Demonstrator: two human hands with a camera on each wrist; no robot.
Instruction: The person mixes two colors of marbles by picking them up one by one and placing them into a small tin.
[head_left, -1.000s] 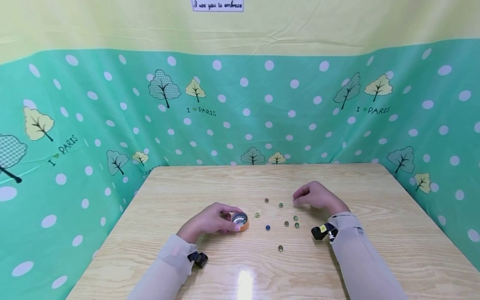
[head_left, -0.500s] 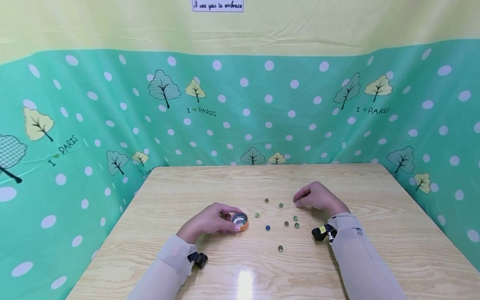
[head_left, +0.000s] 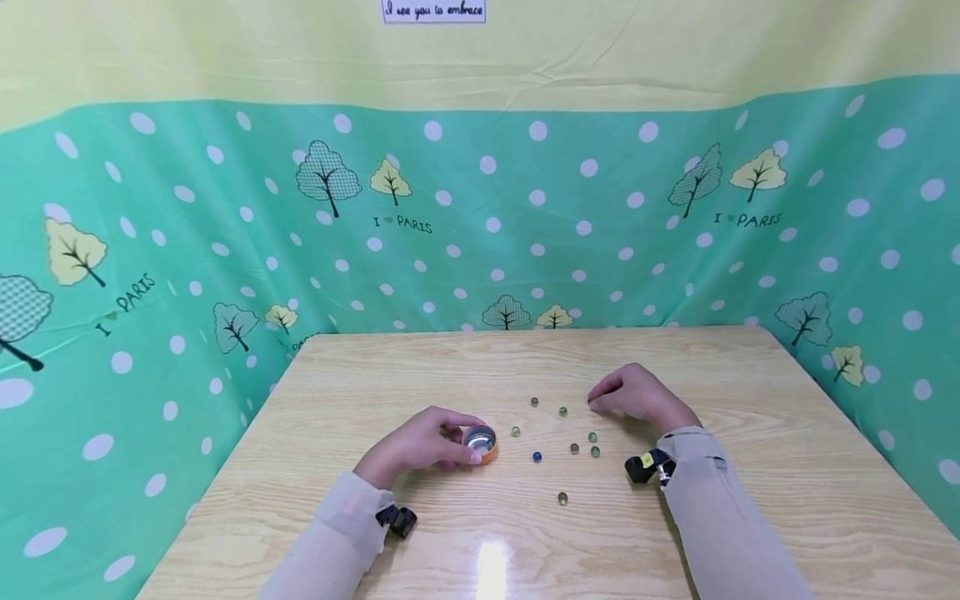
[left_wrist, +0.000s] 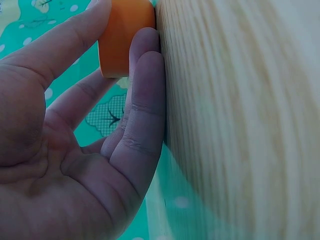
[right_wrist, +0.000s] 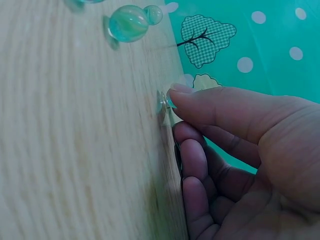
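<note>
My left hand (head_left: 427, 439) holds a small round orange tin (head_left: 488, 457) between thumb and fingers, its open top tilted up and its silvery inside showing. In the left wrist view the tin's orange side (left_wrist: 126, 40) stands against the tabletop, with the lower fingers curled alongside. At the far right of the loose marbles, my right hand (head_left: 636, 393) pinches a small clear marble (right_wrist: 170, 100) at the table surface; the thumb tip covers much of it. The nearest loose marble to that hand is a greenish one (head_left: 592, 437).
Several glass marbles lie scattered between the hands, among them a blue one (head_left: 537, 457), a brownish one (head_left: 535, 402) and one nearer the front (head_left: 562, 498). The wooden table (head_left: 420, 367) meets a green dotted curtain (head_left: 420, 208) at its back and sides.
My right fingertips have shifted very slightly around the marble, which shows less than half a second ago. My left hand and the tin stay in place.
</note>
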